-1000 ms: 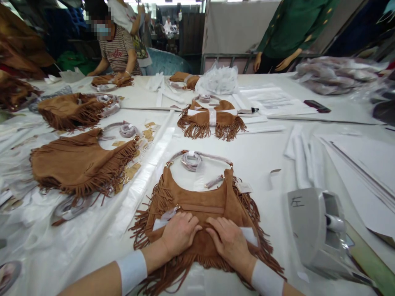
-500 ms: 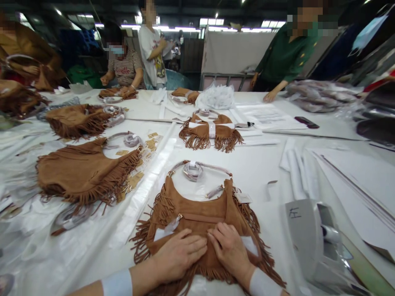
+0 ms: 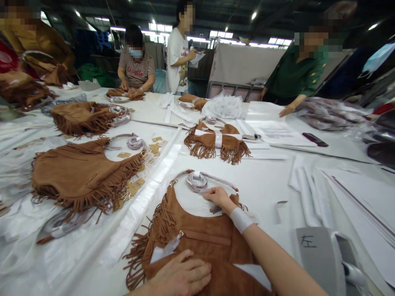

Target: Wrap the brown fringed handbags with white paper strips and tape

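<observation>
A brown suede fringed handbag (image 3: pixel 197 228) lies flat in front of me, its plastic-wrapped handle arching away. My left hand (image 3: pixel 182 273) rests flat on the lower part of the bag, fingers stretched out. Inside the handle's curve lies a coiled, wrapped strap (image 3: pixel 196 181). My right hand (image 3: pixel 219 197) reaches across the bag's opening, fingertips pinched at the lower right edge of that coil. A zip pull in clear wrap (image 3: pixel 173 245) hangs at the bag's zip. White paper (image 3: pixel 254 274) shows beneath my right forearm.
Other brown fringed bags (image 3: pixel 83 172) lie at left, and a banded one (image 3: pixel 218 139) sits ahead. Tan tags (image 3: pixel 132 187) are scattered between. A grey tape dispenser (image 3: pixel 321 255) stands at right. A dark phone (image 3: pixel 314 139) lies farther back. Several people stand or sit around the table.
My right hand has left the bag's lower front and moved up and away to the coiled strap. My left hand remains on the bag. The view has shifted slightly.
</observation>
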Motion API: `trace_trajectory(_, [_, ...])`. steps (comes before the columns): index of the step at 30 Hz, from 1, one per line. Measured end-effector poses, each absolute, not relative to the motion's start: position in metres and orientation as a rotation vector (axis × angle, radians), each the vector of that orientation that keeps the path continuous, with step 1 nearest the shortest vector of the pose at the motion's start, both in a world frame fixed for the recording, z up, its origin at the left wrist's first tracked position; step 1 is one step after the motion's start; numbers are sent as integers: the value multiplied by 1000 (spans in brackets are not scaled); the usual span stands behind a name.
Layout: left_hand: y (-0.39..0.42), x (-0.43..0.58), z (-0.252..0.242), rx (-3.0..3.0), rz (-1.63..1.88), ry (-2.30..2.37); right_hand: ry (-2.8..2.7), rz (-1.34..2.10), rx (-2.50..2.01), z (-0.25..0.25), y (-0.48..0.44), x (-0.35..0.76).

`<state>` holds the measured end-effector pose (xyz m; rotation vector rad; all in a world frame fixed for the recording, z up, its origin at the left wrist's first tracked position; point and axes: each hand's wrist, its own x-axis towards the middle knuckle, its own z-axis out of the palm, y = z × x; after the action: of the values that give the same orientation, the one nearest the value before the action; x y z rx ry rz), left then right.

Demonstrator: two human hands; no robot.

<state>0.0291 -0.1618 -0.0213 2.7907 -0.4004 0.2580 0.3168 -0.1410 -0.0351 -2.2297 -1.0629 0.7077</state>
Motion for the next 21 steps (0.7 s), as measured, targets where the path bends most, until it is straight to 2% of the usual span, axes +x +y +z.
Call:
trace_trajectory(4, [-160, 32, -21, 2824, 354, -419, -1011, 857, -2227, -29, -145, 317])
trace_trajectory(10, [-160, 34, -28, 2866, 422, -429, -984, 827, -2202, -17, -130, 318])
trace_trajectory(21, [-157, 29, -21, 2785, 227, -420, -1051, 721, -2170, 3, -123, 323])
